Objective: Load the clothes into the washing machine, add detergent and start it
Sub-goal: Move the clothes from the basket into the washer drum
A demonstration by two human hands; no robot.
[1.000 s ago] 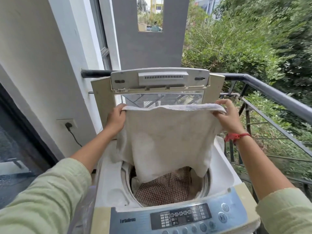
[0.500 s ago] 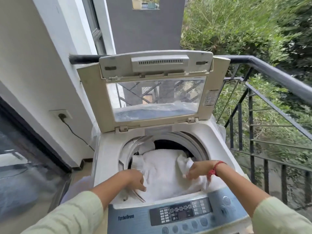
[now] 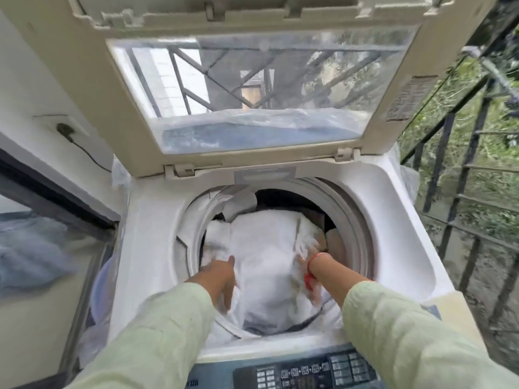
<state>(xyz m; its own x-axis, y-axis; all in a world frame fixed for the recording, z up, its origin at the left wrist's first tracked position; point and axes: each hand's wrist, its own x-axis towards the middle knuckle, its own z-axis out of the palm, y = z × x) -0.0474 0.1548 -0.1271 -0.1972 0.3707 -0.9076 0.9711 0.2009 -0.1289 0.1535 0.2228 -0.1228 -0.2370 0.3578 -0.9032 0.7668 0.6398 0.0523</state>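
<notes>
White towel (image 3: 264, 248) in washer drum (image 3: 351, 220). I press down: left hand (image 3: 222, 279) fingers (image 3: 227, 296) straight; right hand (image 3: 303, 261) fingers hidden, can't tell. Next I need detergent.

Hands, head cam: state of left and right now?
Left hand: on the white towel, fingers blurred; grip cannot be told.
Right hand: mostly buried in the towel's folds; cannot be told.

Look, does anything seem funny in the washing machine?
Yes, a little. The white towel is not all inside: its near edge seems bunched over the front of the drum rim, between the left hand and the right hand. Crinkled clear plastic also clings around the washing machine.
</notes>
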